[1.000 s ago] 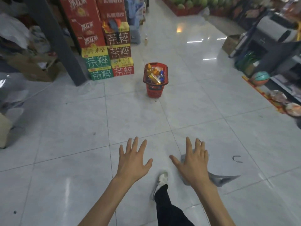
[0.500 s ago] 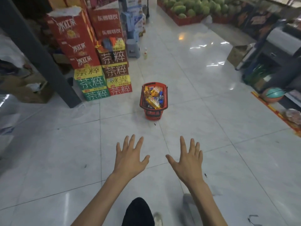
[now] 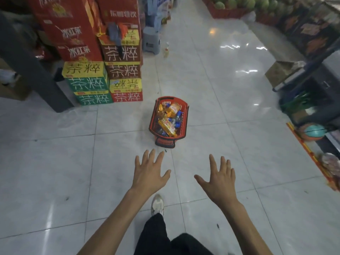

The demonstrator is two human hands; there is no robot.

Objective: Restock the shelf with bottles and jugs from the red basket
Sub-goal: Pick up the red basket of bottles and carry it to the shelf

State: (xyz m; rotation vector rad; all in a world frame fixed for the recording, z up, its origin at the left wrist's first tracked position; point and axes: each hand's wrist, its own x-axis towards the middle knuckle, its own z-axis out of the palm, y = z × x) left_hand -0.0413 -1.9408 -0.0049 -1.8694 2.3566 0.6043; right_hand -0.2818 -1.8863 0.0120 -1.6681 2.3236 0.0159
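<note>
Your left hand (image 3: 150, 173) and right hand (image 3: 219, 181) are both spread and empty, fingers straight, palms down above the floor (image 3: 230, 129). The red basket (image 3: 152, 119) stands on the floor just ahead of them, closer to the left hand's fingertips than the right's, and is heaped with bottles and jugs (image 3: 166, 125). This looks like the approach, with nothing picked up yet. Next you'd need to step in, bend down and grip the basket rim or a top bottle. Which shelf is meant can't be told from here.
</note>
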